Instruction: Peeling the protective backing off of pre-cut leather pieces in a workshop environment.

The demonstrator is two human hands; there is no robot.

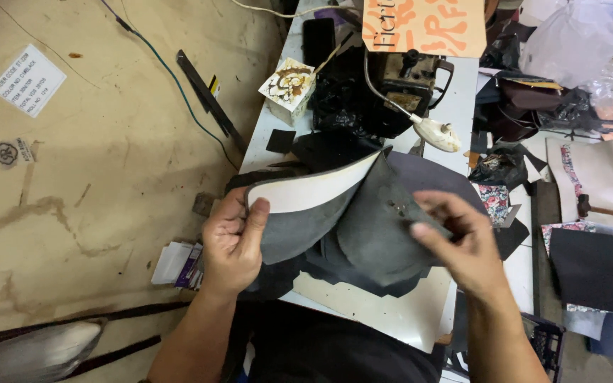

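My left hand (232, 245) grips the left edge of a stack of flat pieces: a cream-white sheet (313, 191) on top and dark grey leather-like pieces (363, 237) under it. The stack is fanned open. Over at the stack's other side, my right hand (462, 245) pinches the edge of one dark grey piece between thumb and fingers and holds it apart from the others. Both hands are over the near part of a white worktable (384, 312). More black cut pieces lie under the stack.
A black sewing machine (409, 81) with a white lamp head (435, 133) stands behind the stack. A small patterned box (289, 86) and a black phone (318, 39) lie further back. Black sheets and printed scraps (590, 266) sit to the right. A cardboard-covered floor (94, 163) is left.
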